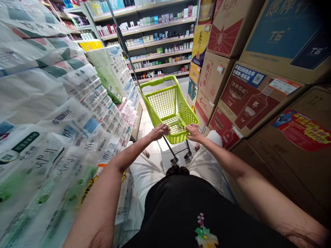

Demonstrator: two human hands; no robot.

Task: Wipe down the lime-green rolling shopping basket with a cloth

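A lime-green plastic shopping cart (188, 109) stands in front of me, its lattice basket holding nothing that I can see. My left hand (160, 131) is closed around the left part of the basket's near rim. On the right part of the same rim, my right hand (194, 133) is closed too, thumb toward the middle. Below the basket, dark casters (174, 160) rest on the tiled floor between my legs. A tall thin pole (123, 43) rises at the cart's far left corner; I cannot tell exactly how it is fixed.
Plastic-wrapped paper packs (85, 86) are piled high along the left side. Stacked cardboard cartons (248, 100) line the right, close to my right arm. Shelves (155, 43) with small boxes and bottles stand across the far end. Pale floor tiles (148, 130) run between the stacks.
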